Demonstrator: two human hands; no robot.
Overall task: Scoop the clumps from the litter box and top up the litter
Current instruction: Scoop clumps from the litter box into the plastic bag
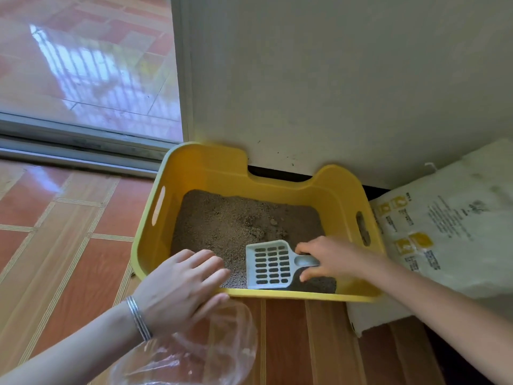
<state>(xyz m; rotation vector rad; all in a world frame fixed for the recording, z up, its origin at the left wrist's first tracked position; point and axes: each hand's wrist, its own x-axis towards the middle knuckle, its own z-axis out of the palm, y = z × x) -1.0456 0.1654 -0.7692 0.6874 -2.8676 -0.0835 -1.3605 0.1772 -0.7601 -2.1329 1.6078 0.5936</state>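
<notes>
Both bare forearms reach forward from the lower corners, the left hand [177, 287] lying palm down with fingers spread and loosely extended, a banded bracelet [138, 318] at its wrist, while the right hand [324, 257] curls its fingers and thumb around a handle.

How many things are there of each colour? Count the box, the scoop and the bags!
Yellow: 1, the litter box
Grey: 1, the slotted scoop
White: 1, the printed litter bag
Clear: 1, the plastic bag
Total: 4
</notes>
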